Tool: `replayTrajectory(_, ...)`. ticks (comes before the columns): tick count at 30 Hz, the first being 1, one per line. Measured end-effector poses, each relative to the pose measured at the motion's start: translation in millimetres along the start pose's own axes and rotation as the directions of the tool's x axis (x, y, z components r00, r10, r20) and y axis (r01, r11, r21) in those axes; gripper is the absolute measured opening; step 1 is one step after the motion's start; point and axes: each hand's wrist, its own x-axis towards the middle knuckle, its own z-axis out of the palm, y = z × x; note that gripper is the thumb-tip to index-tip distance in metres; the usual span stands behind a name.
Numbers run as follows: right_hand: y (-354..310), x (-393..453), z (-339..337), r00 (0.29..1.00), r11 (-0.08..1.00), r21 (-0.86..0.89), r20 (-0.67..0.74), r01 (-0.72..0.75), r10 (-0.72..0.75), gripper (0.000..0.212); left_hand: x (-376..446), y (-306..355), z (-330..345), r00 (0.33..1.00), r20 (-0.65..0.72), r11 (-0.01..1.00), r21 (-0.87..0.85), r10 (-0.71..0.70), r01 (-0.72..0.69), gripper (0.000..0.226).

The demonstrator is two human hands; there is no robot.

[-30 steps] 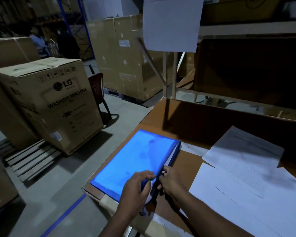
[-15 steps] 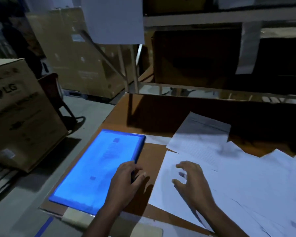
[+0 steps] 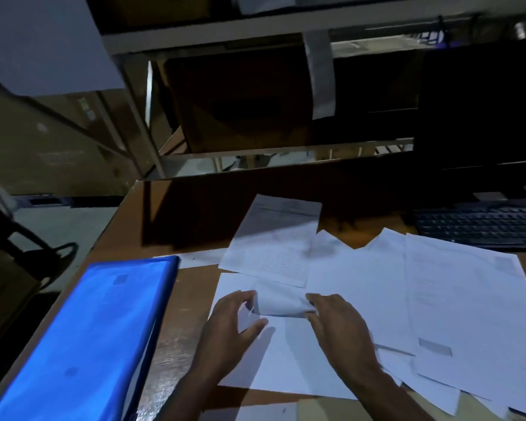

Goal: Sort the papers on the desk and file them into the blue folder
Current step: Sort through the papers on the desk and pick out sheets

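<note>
At eight o'clock the closed glossy blue plastic folder (image 3: 82,338) lies on my brown wooden desk (image 3: 182,323). My left hand (image 3: 228,332) rests on the white paper sheets (image 3: 362,299), fingers curled at the lifted fold. At five o'clock my right hand (image 3: 337,326) pinches its other end. A black keyboard (image 3: 480,223) sits at two o'clock.

Both hands work over the loose white papers (image 3: 362,287) spread across the right half of the brown table (image 3: 192,220). The left hand (image 3: 228,329) and right hand (image 3: 337,326) each grip an end of a small folded sheet (image 3: 281,302), lifted just above the pile. The closed blue folder (image 3: 85,338) lies along the table's left edge. A black keyboard (image 3: 480,223) sits at the far right.
</note>
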Motion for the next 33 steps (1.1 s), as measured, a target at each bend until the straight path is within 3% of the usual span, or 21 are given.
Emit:
replayTrajectory(3, 2, -2, -13, 0.999, 0.998, 0.053, 0.024, -0.027, 0.026, 0.041, 2, 16, 4, 0.987, -0.094, 0.956, -0.273, -0.133, 0.102, 0.033)
replayTrajectory(5, -6, 0, -32, 0.991, 0.956, 0.264, 0.078, -0.129, 0.112, 0.032, 2, 26, 8, 0.969, -0.092, 0.817, -0.559, -0.228, 0.139, 0.043)
replayTrajectory(8, -16, 7, -58, 0.97, 0.769, 0.592, 0.172, -0.241, 0.171, 0.022, 4, 33, 15, 0.969, -0.018, 0.682, -0.713, -0.248, 0.162, 0.073)
replayTrajectory(11, -17, 19, -85, 0.911, 0.423, 0.807, 0.368, -0.413, 0.187, 0.018, 6, 43, 12, 0.964, -0.002, 0.614, -0.771, -0.264, 0.167, 0.08)
replayTrajectory(13, -5, 24, -95, 0.88, 0.222, 0.857, 0.418, -0.465, 0.228, 0.022, 10, 50, 9, 0.971, -0.018, 0.534, -0.837, -0.24, 0.117, 0.08)
replayTrajectory(15, 13, 27, -99, 0.858, 0.106, 0.876, 0.426, -0.47, 0.287, 0.024, 12, 57, 7, 0.976, 0.014, 0.489, -0.864, -0.218, 0.122, 0.09)
replayTrajectory(17, 32, 27, -98, 0.841, 0.014, 0.887, 0.433, -0.462, 0.325, 0.024, 10, 65, 6, 0.984, 0.045, 0.567, -0.812, -0.175, 0.138, 0.091)
replayTrajectory(19, 51, 27, -98, 0.833, 0.035, 0.893, 0.404, -0.449, 0.377, 0.022, 8, 76, 9, 0.988, 0.052, 0.679, -0.721, -0.146, 0.138, 0.075)
replayTrajectory(21, 67, 26, -100, 0.839, 0.161, 0.884, 0.339, -0.439, 0.425, 0.02, 8, 84, 15, 0.983, 0.08, 0.713, -0.678, -0.166, 0.176, 0.066)
replayTrajectory(23, 83, 20, -101, 0.881, 0.413, 0.817, 0.223, -0.402, 0.417, 0.015, 9, 91, 24, 0.975, 0.123, 0.72, -0.658, -0.185, 0.22, 0.064)
replayTrajectory(25, 101, 12, -100, 0.926, 0.711, 0.62, 0.073, -0.332, 0.369, 0.011, 11, 92, 35, 0.971, 0.134, 0.75, -0.618, -0.196, 0.236, 0.047)
replayTrajectory(26, 109, 6, -97, 0.938, 0.808, 0.502, 0.023, -0.309, 0.345, 0.017, 12, 91, 40, 0.969, 0.131, 0.762, -0.6, -0.207, 0.244, 0.036)
replayTrajectory(28, 121, -6, -90, 0.944, 0.869, 0.391, 0.004, -0.304, 0.329, 0.036, 11, 92, 47, 0.968, 0.125, 0.779, -0.574, -0.219, 0.251, 0.025)
replayTrajectory(31, 125, -19, -90, 0.939, 0.868, 0.379, 0.012, -0.321, 0.342, 0.052, 11, 95, 48, 0.973, 0.121, 0.823, -0.519, -0.196, 0.231, 0.022)
replayTrajectory(33, 123, -18, -93, 0.959, 0.89, 0.38, -0.021, -0.254, 0.282, 0.057, 14, 98, 43, 0.977, 0.133, 0.857, -0.472, -0.165, 0.209, 0.022)
